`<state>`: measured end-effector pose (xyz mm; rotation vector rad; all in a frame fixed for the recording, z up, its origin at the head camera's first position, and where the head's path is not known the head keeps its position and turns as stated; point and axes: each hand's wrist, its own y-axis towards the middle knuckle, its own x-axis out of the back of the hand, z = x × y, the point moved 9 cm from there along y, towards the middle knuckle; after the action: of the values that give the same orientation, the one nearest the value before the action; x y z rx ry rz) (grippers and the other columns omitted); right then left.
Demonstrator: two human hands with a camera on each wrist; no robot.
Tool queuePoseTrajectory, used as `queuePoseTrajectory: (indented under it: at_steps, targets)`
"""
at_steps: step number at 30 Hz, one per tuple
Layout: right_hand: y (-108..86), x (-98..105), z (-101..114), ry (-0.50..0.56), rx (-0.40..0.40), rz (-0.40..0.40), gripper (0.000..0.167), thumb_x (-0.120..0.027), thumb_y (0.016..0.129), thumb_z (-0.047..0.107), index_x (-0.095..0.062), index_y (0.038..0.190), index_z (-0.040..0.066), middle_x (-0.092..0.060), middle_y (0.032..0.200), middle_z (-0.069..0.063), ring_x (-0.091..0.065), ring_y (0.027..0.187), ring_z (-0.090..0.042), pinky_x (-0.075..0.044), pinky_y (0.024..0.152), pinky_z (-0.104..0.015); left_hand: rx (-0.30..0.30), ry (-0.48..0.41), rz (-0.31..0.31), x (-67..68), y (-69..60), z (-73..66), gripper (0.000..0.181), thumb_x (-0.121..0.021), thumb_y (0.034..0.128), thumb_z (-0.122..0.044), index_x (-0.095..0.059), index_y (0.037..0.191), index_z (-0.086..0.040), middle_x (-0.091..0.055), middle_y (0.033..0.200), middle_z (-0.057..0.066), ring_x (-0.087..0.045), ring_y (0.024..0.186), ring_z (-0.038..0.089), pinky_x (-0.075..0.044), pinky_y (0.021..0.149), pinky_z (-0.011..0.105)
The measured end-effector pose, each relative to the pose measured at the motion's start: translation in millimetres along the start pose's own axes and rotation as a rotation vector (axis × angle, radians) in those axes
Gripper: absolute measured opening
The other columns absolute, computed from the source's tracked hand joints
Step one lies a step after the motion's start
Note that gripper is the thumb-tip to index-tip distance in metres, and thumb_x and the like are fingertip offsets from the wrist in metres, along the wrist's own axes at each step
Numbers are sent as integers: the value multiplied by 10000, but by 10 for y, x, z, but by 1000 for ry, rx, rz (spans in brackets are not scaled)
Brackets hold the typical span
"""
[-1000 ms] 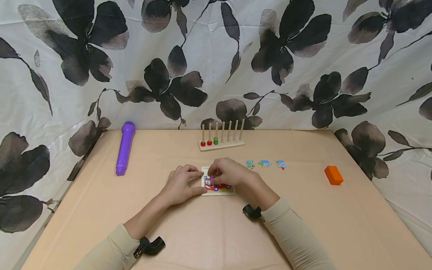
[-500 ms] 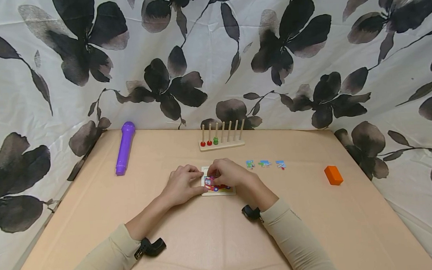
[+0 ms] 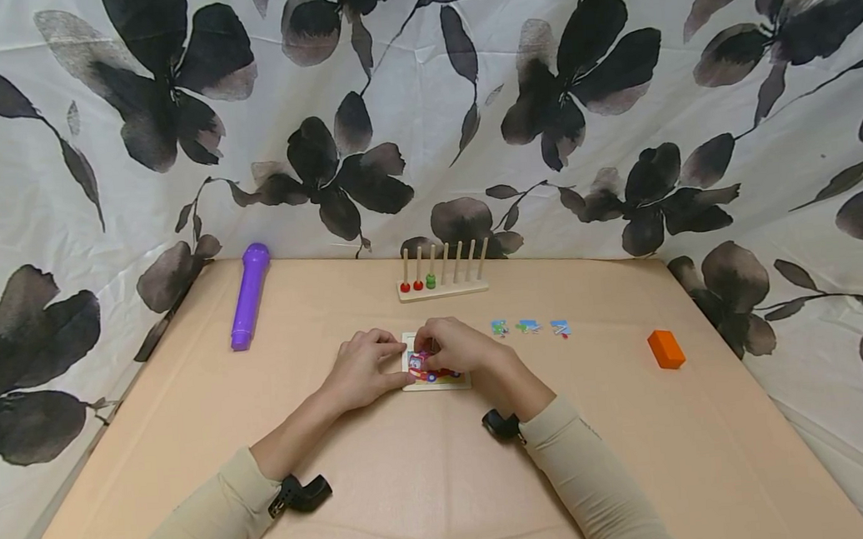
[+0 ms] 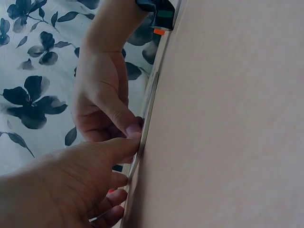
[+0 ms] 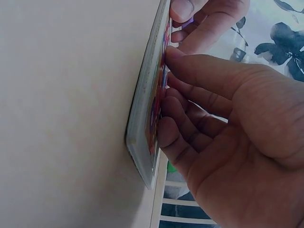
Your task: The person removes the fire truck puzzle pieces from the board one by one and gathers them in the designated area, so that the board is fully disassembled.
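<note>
A small puzzle board (image 3: 440, 385) with a red car picture lies at the middle of the table in the head view. My left hand (image 3: 363, 369) holds its left edge, thumb at the near corner and fingers farther up. Over the picture, my right hand (image 3: 461, 347) has curled fingers and thumb pinching what seems to be a puzzle piece, mostly hidden beneath them. The right wrist view shows these fingertips (image 5: 167, 130) against the picture face of the board (image 5: 142, 128). In the left wrist view, the left thumb meets the board's edge (image 4: 148, 111).
Three loose puzzle pieces (image 3: 529, 327) lie in a row right of the board. Behind stands a wooden peg rack (image 3: 444, 289) with red and green beads. A purple microphone-shaped toy (image 3: 250, 296) lies at the left, an orange block (image 3: 666, 350) at the right.
Both hands stay almost still at the board. The right wrist has shifted very slightly to the left.
</note>
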<state>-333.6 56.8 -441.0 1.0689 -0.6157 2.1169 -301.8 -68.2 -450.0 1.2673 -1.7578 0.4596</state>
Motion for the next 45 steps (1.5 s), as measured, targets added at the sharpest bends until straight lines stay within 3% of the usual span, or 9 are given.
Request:
queuePoseTrajectory:
  at_steps: [16, 24, 35, 45]
  targets:
    - [7, -28, -26, 108, -16, 3, 203, -764, 919, 16, -624, 1060, 59, -612, 925, -43, -566, 831, -175, -483, 716, -260, 20, 3, -4, 6, 0, -20, 578, -860, 833, -455, -749, 1288, -116, -648, 1279, 37, -535, 1179, 275, -382, 990, 519]
    - [1, -30, -11, 138, 6, 10, 208, -753, 922, -1, -598, 1048, 55, -606, 847, -33, -575, 714, -153, -482, 635, -252, 13, 11, -1, 16, -1, -40, 585, -861, 830, -460, -749, 1286, -110, -652, 1277, 42, -539, 1165, 275, -387, 973, 518]
    - [0, -27, -38, 148, 23, 20, 61, -641, 1018, 49, -607, 1053, 86, -631, 923, -20, -566, 842, -157, -470, 751, -254, 23, 10, 8, 7, -1, -29, 583, -856, 837, -460, -746, 1293, -114, -646, 1300, 46, -533, 1177, 278, -384, 984, 520]
    - [2, -36, -78, 185, 31, 28, 39, -616, 1033, 60, -593, 1063, 68, -618, 914, -14, -555, 839, -153, -455, 756, -262, 25, 15, 6, 9, 2, -28, 586, -854, 838, -462, -743, 1296, -114, -646, 1298, 44, -535, 1184, 279, -383, 996, 524]
